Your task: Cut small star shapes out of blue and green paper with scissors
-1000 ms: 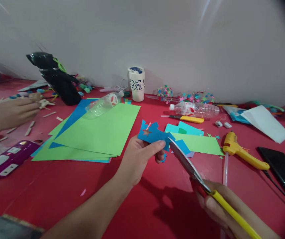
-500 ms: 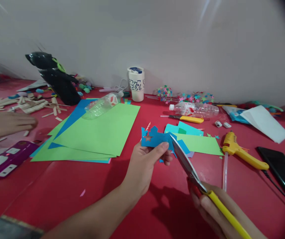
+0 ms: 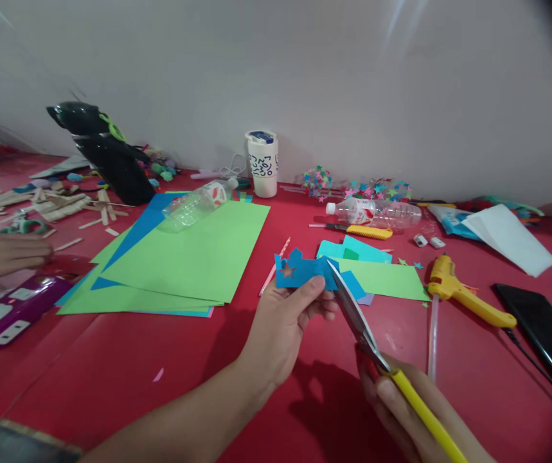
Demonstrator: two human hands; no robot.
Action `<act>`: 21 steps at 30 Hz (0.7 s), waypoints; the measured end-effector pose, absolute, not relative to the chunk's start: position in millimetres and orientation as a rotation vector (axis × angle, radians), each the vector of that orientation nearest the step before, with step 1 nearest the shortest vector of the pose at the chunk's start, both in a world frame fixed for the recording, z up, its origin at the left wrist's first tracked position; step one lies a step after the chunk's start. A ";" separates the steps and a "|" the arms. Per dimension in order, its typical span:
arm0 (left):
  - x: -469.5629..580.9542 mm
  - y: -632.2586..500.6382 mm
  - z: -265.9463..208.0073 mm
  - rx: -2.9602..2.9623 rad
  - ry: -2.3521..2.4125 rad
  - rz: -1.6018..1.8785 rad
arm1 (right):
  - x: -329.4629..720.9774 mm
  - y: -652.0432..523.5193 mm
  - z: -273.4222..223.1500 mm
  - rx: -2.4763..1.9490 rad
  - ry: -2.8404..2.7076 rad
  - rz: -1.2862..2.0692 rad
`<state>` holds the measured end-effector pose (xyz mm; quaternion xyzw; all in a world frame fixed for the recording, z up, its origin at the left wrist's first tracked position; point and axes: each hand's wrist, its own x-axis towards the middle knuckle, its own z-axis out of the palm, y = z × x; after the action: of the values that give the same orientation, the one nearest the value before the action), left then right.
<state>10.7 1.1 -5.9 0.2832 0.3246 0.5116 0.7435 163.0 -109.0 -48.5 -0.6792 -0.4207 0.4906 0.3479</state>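
Left hand (image 3: 280,321) pinches star-punched blue paper (image 3: 304,275) above the red surface (image 3: 184,347), short of its far edge; right hand (image 3: 396,418) grips scissors (image 3: 360,323) at it; apparently cutting; the next snip wants steady fingers.

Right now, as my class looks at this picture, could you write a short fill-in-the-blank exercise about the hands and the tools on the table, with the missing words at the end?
1. The left hand pinches a piece of paper coloured ____.
2. One hole in that paper is shaped like a ____.
3. The right hand holds a pair of ____.
4. The glue gun lying beside the black phone is coloured ____.

Missing words: blue; star; scissors; yellow.
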 end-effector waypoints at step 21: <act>11.9 -0.4 -2.9 0.562 0.720 1.120 | 158.8 -99.7 -28.6 -1.721 -1.290 1.221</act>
<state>11.9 -0.4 -2.9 0.2570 0.3296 0.5125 0.7501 158.8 -99.7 -28.6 -0.6574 -0.4927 0.4664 0.3279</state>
